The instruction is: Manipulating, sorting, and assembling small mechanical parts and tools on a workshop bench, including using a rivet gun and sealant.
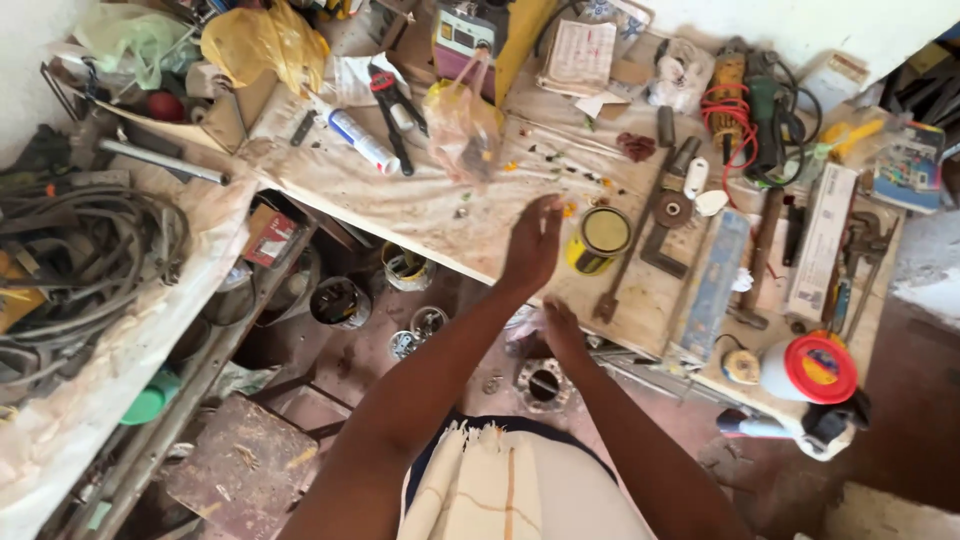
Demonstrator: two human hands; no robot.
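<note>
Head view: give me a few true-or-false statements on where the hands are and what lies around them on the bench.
1. The left hand is stretched out over the workbench with a small pale thing at its fingertips. True.
2. The right hand grips the hammer. False: it sits low at the bench edge, and the hammer lies apart to its right.
3. A yellow tin stands just right of the left hand. True.
4. The clear plastic bag lies flat under the left hand. False: it stands bunched beyond the hand, nearer the wall.
5. The white jar's lid is red. True.
</note>
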